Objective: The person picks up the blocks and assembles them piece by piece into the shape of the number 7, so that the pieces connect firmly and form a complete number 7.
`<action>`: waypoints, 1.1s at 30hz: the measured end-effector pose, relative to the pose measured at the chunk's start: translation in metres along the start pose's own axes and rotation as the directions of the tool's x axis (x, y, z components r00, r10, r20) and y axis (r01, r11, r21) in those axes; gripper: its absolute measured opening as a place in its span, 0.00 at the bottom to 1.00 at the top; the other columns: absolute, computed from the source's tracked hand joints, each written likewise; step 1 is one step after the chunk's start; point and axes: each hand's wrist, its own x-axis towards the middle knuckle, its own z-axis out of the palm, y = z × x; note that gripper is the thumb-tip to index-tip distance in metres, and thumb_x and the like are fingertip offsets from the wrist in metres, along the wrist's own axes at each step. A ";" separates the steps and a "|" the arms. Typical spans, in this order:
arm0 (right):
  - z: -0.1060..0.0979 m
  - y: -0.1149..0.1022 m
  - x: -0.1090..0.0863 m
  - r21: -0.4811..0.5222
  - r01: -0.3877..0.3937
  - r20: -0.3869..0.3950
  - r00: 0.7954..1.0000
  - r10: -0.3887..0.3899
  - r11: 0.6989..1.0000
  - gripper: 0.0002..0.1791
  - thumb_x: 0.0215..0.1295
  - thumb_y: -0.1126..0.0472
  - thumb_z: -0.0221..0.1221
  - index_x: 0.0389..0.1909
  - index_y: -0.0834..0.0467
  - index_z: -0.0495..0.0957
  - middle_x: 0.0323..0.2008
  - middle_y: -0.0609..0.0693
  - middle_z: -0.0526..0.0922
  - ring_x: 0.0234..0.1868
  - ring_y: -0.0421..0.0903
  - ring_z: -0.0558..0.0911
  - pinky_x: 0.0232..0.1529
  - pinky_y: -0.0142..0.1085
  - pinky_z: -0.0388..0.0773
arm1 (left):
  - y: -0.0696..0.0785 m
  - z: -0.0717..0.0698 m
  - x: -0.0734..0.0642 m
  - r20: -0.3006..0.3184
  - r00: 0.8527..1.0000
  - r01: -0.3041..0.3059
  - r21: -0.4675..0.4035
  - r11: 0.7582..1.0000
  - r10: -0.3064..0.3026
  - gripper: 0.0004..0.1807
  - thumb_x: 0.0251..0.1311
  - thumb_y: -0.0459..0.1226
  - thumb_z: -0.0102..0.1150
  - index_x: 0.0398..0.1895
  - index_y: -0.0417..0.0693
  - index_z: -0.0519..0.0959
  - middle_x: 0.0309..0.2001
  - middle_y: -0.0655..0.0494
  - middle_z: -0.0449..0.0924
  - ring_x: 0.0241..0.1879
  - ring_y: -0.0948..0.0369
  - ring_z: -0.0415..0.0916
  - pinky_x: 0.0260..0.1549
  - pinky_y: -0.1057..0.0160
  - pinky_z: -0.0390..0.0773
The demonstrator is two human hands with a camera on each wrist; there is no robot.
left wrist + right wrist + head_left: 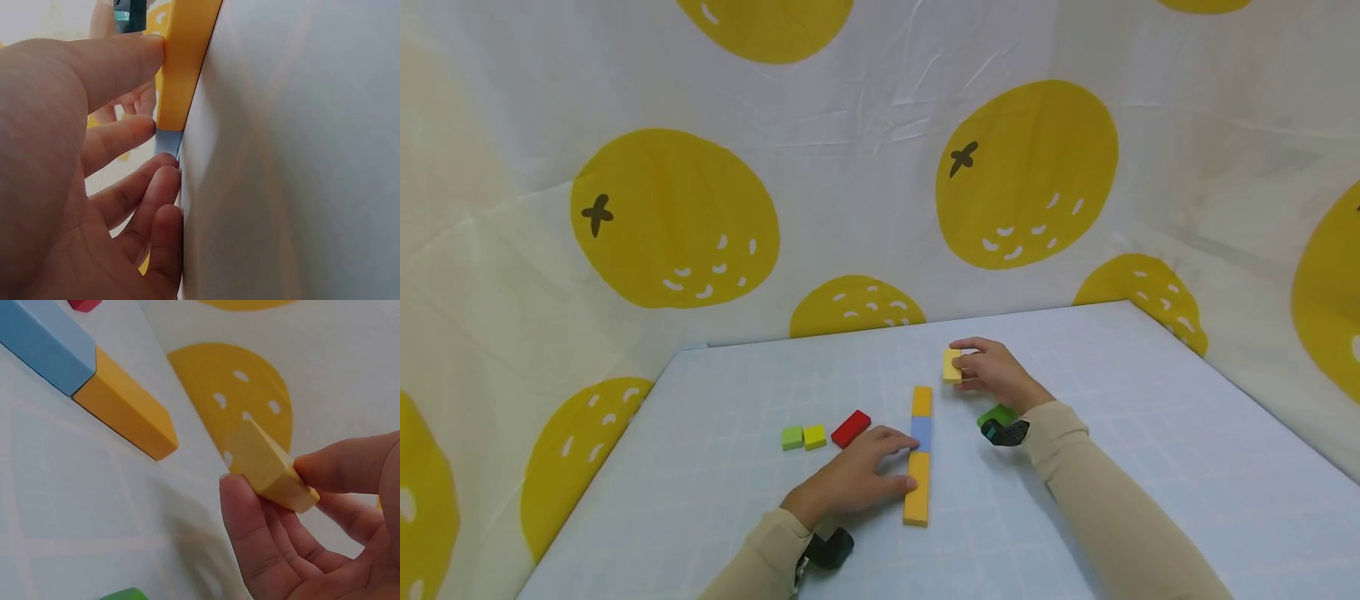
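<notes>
My right hand (996, 371) pinches a pale yellow block (272, 465) between thumb and fingers, raised above the far part of the table. Below and left of it runs a straight row of blocks laid end to end: an orange block (922, 402) at the far end, a blue block (921, 434) in the middle and a longer orange block (917, 492) nearest me. My left hand (861, 473) lies along the row's left side. Its thumb touches the near orange block and its fingertips are at the blue one; its fingers are loosely extended, not wrapped round anything.
Left of the row lie a red block (852, 428), a yellow block (814, 437) and a light green block (792, 438). A green block (997, 415) sits under my right wrist, partly hidden. A fruit-patterned curtain (865, 200) stands behind the white table (722, 383).
</notes>
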 end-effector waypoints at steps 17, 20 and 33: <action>0.009 -0.001 0.006 0.020 -0.004 0.000 1.000 0.004 1.000 0.25 0.69 0.66 0.57 0.67 0.63 0.70 0.62 0.62 0.71 0.43 0.52 0.80 0.50 0.45 0.82 | -0.002 0.001 0.002 0.001 1.000 0.003 0.001 1.000 -0.003 0.30 0.59 0.60 0.65 0.65 0.71 0.75 0.63 0.64 0.71 0.61 0.62 0.67 0.59 0.50 0.75; 0.012 -0.003 0.008 0.021 0.004 0.013 1.000 -0.005 1.000 0.26 0.68 0.66 0.57 0.67 0.63 0.70 0.61 0.62 0.71 0.43 0.52 0.79 0.50 0.45 0.82 | -0.003 -0.001 0.002 0.001 1.000 0.008 0.003 1.000 -0.008 0.30 0.58 0.61 0.65 0.65 0.72 0.75 0.63 0.65 0.71 0.61 0.62 0.67 0.59 0.50 0.75; 0.018 0.004 0.017 0.000 -0.033 0.028 0.999 0.033 0.999 0.27 0.67 0.67 0.56 0.68 0.62 0.69 0.61 0.63 0.73 0.48 0.52 0.80 0.50 0.42 0.82 | -0.005 0.002 0.004 0.009 1.000 0.016 -0.024 1.000 -0.015 0.30 0.58 0.61 0.66 0.64 0.74 0.75 0.62 0.66 0.71 0.60 0.63 0.67 0.58 0.50 0.75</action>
